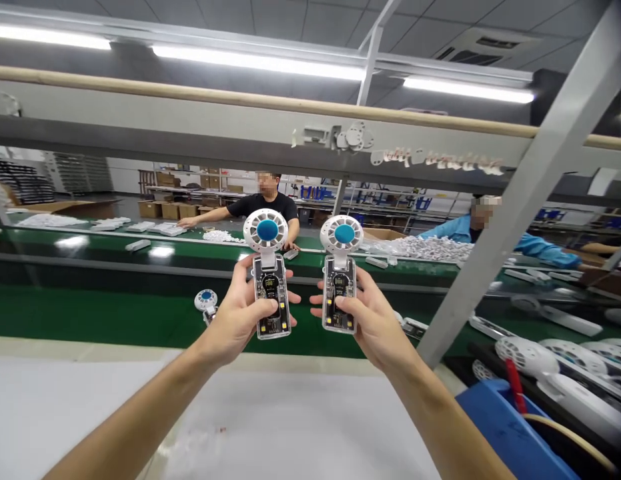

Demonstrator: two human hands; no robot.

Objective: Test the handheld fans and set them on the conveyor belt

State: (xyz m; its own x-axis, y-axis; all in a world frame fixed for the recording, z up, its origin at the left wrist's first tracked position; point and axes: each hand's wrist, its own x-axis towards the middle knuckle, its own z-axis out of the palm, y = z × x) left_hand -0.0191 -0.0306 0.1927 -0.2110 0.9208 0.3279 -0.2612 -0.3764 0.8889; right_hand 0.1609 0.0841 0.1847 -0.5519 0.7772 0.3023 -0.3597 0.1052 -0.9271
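Note:
Two handheld fans are held upright side by side above the front of the green belt. My left hand (240, 310) is closed round the left handheld fan (273, 293), its thumb lying on the clear case. My right hand (370, 310) grips the right handheld fan (340, 290) the same way, thumb on the front. Each fan has a round white slotted head with a blue centre and a transparent handle showing a dark circuit board and a small lit display. Another handheld fan (206, 300) lies on the belt to the left of my left hand.
A green conveyor belt (115, 307) runs across behind a white worktop (270, 413). At right, a slanted metal post (510, 200) stands beside a blue bin (505, 427) and several white fans (530, 357). Two people work across the belt near piles of white parts (430, 248).

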